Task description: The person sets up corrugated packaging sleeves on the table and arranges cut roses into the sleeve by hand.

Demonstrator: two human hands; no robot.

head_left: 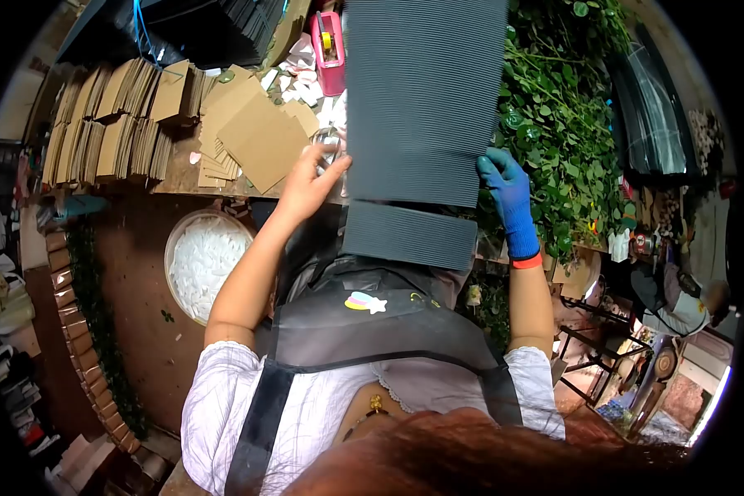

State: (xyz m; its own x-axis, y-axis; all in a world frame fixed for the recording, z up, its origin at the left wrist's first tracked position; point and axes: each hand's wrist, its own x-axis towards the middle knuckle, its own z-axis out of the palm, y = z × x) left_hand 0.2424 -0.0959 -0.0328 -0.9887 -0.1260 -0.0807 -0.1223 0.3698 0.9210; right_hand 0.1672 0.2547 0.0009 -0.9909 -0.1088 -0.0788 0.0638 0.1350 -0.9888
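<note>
A large dark corrugated sheet [422, 99] extends from the top of the view down to the worktable's front edge, with its lower flap [410, 236] bent down toward the apron. My bare left hand [316, 175] is at the sheet's left edge, thumb and fingers apart, the fingertips near a small clear item. My right hand [504, 178], in a blue-green glove, grips the sheet's right edge between thumb and fingers.
Brown cardboard pieces [264, 145] and stacked cardboard bundles [112, 124] lie left. A pink tape dispenser [331, 66] stands beyond. Leafy stems [558, 124] cover the right side. A tub of white pieces [208, 264] is lower left. Another person [678, 302] is far right.
</note>
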